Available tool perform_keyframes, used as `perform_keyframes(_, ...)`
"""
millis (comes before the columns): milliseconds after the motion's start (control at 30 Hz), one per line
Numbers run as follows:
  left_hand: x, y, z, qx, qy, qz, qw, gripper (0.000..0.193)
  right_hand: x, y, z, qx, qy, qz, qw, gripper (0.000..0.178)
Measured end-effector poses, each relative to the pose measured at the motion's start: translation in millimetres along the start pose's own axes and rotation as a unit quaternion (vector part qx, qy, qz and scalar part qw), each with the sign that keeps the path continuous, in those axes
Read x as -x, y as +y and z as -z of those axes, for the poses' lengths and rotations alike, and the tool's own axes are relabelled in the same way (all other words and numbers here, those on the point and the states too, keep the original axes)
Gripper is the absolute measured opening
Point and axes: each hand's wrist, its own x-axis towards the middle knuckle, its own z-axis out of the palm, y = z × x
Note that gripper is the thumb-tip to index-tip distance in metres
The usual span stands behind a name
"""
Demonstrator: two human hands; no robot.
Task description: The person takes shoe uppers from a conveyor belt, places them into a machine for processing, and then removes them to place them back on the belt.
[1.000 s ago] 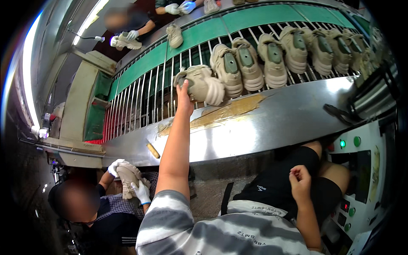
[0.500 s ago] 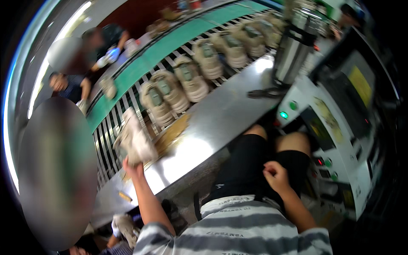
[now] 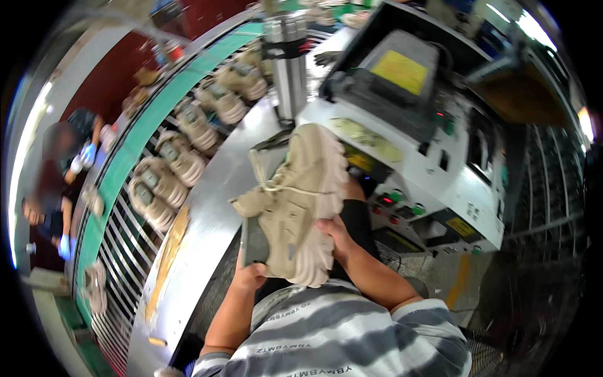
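Observation:
A beige lace-up sneaker point(image 3: 292, 217) with a pale chunky sole is held up in front of my body, its side turned toward me. My left hand point(image 3: 251, 275) grips it at the heel and collar end, beside the grey-green lining. On the sole's edge at the right, my right hand point(image 3: 336, 234) has its thumb pressed, with the other fingers hidden behind the shoe. A cream lace is tied and hangs loose across the upper.
Several similar sneakers point(image 3: 182, 157) stand along a roller conveyor point(image 3: 119, 245) at the left, beside a metal table edge point(image 3: 210, 217). A white machine point(image 3: 402, 166) with buttons fills the right. A metal column point(image 3: 290, 75) rises ahead. Co-workers' gloved hands point(image 3: 88, 154) show at far left.
The sneaker has come from the conveyor side to in front of my body. My right hand has left my lap and now grips it too. My view has turned right toward the machine.

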Motion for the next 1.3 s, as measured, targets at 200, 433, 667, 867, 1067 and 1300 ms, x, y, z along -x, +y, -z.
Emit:
perform_keyframes(200, -56.5, -25.6, -67.5, -0.204, -0.379, 0.098, 0.897, 0.054, 103.7, -91.9, 120.0, -0.093, 0.089, 0.22, 0.967, 0.077)
perform_keyframes(433, -56.6, -74.4, 3.3, -0.279, -0.023, 0.234, 0.931, 0.014, 176.4, -339.6, 211.2, 0.358, 0.408, 0.435, 0.719, 0.093)
perform_keyframes(667, -56.1, -104.3, 0.8, -0.343, 0.035, 0.154, 0.926, 0.014, 124.7, -513.8, 307.3, 0.598, 0.576, 0.196, 0.521, 0.102)
perform_keyframes(867, -47.7, -110.8, 18.8, -0.379, 0.106, 0.155, 0.906, 0.015, 58.6, -531.9, 342.7, 0.604, 0.535, -0.076, 0.585, 0.095)
perform_keyframes(1067, -51.3, -113.0, 16.3, -0.375, 0.113, 0.144, 0.909, 0.016, 45.6, -484.1, 323.0, 0.667, 0.584, -0.06, 0.459, 0.095)
perform_keyframes(1300, -115.2, -172.9, -66.9, -0.425, -0.188, 0.181, 0.867, 0.018, 135.8, -364.0, 338.5, 0.779, 0.471, 0.291, 0.293, 0.048)
